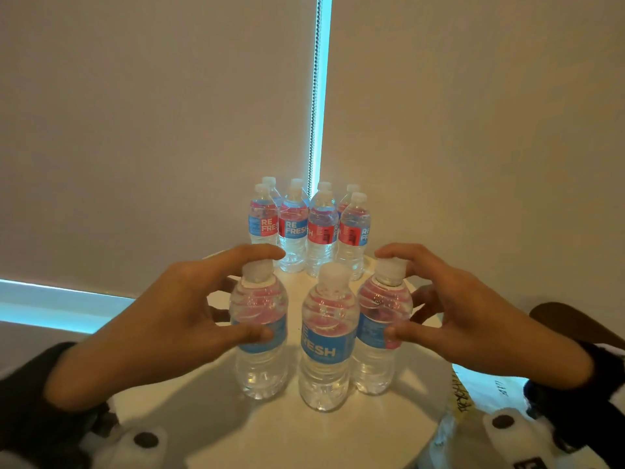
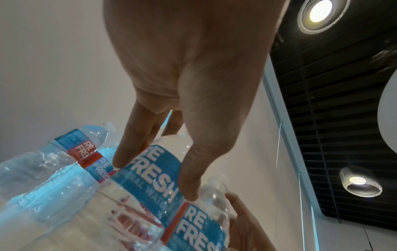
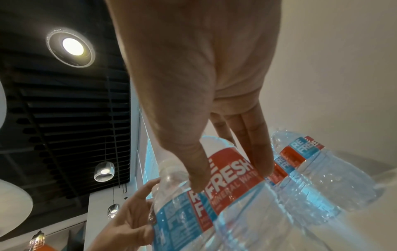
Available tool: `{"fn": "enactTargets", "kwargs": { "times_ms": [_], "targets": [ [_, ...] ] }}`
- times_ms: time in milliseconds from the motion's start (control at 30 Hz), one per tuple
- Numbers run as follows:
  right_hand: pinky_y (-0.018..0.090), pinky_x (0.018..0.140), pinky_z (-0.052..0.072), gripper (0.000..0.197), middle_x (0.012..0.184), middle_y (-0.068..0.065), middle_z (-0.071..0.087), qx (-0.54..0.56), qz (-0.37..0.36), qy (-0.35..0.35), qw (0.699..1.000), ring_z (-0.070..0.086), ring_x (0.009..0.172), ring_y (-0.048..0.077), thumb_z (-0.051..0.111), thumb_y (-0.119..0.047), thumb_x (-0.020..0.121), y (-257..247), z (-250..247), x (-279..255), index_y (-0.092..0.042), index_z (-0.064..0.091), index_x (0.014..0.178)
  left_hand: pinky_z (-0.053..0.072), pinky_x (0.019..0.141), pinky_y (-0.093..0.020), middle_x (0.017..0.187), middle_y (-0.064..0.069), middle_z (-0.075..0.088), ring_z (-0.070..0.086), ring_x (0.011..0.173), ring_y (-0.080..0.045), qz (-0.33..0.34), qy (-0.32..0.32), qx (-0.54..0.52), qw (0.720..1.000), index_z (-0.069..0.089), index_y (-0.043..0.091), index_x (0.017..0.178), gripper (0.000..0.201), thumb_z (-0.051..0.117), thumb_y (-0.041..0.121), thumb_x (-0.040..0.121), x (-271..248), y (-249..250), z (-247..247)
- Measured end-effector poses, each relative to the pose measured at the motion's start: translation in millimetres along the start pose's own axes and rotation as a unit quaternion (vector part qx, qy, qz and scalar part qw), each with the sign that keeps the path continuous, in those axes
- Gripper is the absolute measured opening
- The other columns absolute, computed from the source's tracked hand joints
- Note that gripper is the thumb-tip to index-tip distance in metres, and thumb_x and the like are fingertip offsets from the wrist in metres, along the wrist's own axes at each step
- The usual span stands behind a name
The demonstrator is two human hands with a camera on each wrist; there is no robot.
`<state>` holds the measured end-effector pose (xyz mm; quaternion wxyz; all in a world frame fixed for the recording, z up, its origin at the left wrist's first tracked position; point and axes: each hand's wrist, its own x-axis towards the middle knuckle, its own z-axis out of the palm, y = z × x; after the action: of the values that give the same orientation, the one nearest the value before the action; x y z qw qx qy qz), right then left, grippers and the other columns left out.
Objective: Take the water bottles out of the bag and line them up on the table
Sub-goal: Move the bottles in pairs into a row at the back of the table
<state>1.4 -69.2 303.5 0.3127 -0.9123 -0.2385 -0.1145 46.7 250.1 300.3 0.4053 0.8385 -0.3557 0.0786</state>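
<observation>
Both hands clamping: left hand gripping near-left clear plastic water bottle, right hand gripping near-right bottle; nudging either risks toppling mid bottle btwn them

Both forearms reach forward from the lower corners of the head view, each in a dark sleeve with a white-strapped camera at the wrist. The left hand is turned palm inward, its index finger stretched across the top of what it holds, thumb pressed lower against the side, the other fingers curled round behind. The right hand mirrors it: index finger over the top, thumb on the side, remaining fingers wrapped behind. The hands stand apart, level with each other.
</observation>
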Motion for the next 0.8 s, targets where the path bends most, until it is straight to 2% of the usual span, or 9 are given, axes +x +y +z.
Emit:
{"fn": "enactTargets", "kwargs": {
  "times_ms": [100, 200, 300, 367, 433, 500, 567, 700, 800],
  "targets": [
    [0.035, 0.073, 0.063, 0.078, 0.117, -0.015, 0.06, -0.018, 0.003, 0.009, 1.0, 0.076, 0.081, 0.018, 0.085, -0.021, 0.079, 2, -7, 13, -0.051, 0.038, 0.132, 0.064, 0.065, -0.023, 0.115, 0.02, 0.07, 0.069, 0.097, -0.015, 0.005, 0.024, 0.004, 1.0, 0.06, 0.048, 0.124, 0.076, 0.092, 0.021, 0.061, 11, -5, -11],
    [0.04, 0.071, 0.064, 0.077, 0.118, 0.0, 0.058, -0.031, 0.005, 0.038, 0.999, 0.076, 0.072, 0.021, 0.085, -0.025, 0.078, 6, -13, 36, -0.049, 0.038, 0.133, 0.064, 0.068, -0.024, 0.11, 0.019, 0.07, 0.07, 0.09, -0.015, 0.012, 0.048, 0.021, 0.999, 0.06, 0.046, 0.123, 0.076, 0.094, 0.016, 0.062, 31, -14, -22],
    [0.024, 0.063, 0.061, 0.075, 0.117, 0.005, 0.061, -0.036, -0.004, 0.054, 0.998, 0.073, 0.067, 0.02, 0.085, -0.022, 0.079, 9, -13, 64, -0.036, 0.039, 0.137, 0.063, 0.077, -0.03, 0.106, 0.023, 0.07, 0.069, 0.092, -0.015, 0.015, 0.066, 0.057, 0.996, 0.058, 0.052, 0.124, 0.078, 0.094, 0.02, 0.063, 55, -33, -28],
    [0.013, 0.058, 0.053, 0.072, 0.113, 0.002, 0.063, -0.033, -0.005, 0.054, 0.998, 0.071, 0.065, 0.016, 0.084, -0.018, 0.08, 9, -8, 83, -0.031, 0.04, 0.136, 0.062, 0.082, -0.041, 0.109, 0.014, 0.072, 0.07, 0.096, -0.021, 0.006, 0.078, 0.058, 0.995, 0.057, 0.048, 0.128, 0.079, 0.093, 0.017, 0.064, 71, -48, -28],
    [0.012, 0.059, 0.053, 0.07, 0.104, -0.007, 0.062, -0.027, 0.0, 0.048, 0.998, 0.068, 0.062, 0.012, 0.084, -0.015, 0.081, 9, 1, 102, -0.031, 0.04, 0.133, 0.062, 0.084, -0.046, 0.114, 0.004, 0.071, 0.07, 0.097, -0.024, -0.002, 0.086, 0.055, 0.995, 0.058, 0.042, 0.131, 0.079, 0.092, 0.015, 0.065, 86, -61, -26],
    [0.014, 0.061, 0.053, 0.071, 0.105, -0.005, 0.061, -0.025, 0.009, 0.042, 0.999, 0.065, 0.059, 0.011, 0.082, -0.015, 0.083, 12, 11, 121, -0.032, 0.038, 0.136, 0.062, 0.084, -0.041, 0.111, 0.006, 0.069, 0.069, 0.095, -0.017, -0.004, 0.089, 0.053, 0.995, 0.059, 0.037, 0.133, 0.078, 0.092, 0.014, 0.066, 98, -70, -24],
    [0.016, 0.066, 0.054, 0.073, 0.119, 0.007, 0.061, -0.025, 0.018, 0.037, 0.999, 0.068, 0.064, 0.014, 0.081, -0.018, 0.084, 16, 22, 138, -0.033, 0.036, 0.138, 0.06, 0.08, -0.03, 0.103, 0.016, 0.065, 0.066, 0.088, -0.006, -0.005, 0.09, 0.058, 0.994, 0.059, 0.034, 0.133, 0.078, 0.092, 0.013, 0.066, 108, -78, -23],
    [0.037, 0.08, 0.064, 0.074, 0.13, 0.012, 0.062, -0.025, 0.038, 0.02, 0.999, 0.076, 0.081, 0.026, 0.08, -0.021, 0.086, 25, 40, 165, -0.035, 0.032, 0.141, 0.05, 0.066, -0.008, 0.098, 0.033, 0.053, 0.062, 0.082, 0.001, -0.015, 0.086, 0.066, 0.994, 0.058, 0.031, 0.136, 0.079, 0.092, 0.013, 0.067, 125, -87, -22],
    [0.026, 0.072, 0.06, 0.075, 0.124, 0.008, 0.063, -0.024, 0.042, 0.017, 0.999, 0.074, 0.077, 0.022, 0.08, -0.02, 0.087, 29, 48, 179, -0.032, 0.031, 0.142, 0.054, 0.064, -0.005, 0.098, 0.033, 0.054, 0.063, 0.085, -0.002, -0.015, 0.081, 0.068, 0.994, 0.057, 0.031, 0.137, 0.078, 0.091, 0.014, 0.069, 134, -93, -21]
  ]
}}
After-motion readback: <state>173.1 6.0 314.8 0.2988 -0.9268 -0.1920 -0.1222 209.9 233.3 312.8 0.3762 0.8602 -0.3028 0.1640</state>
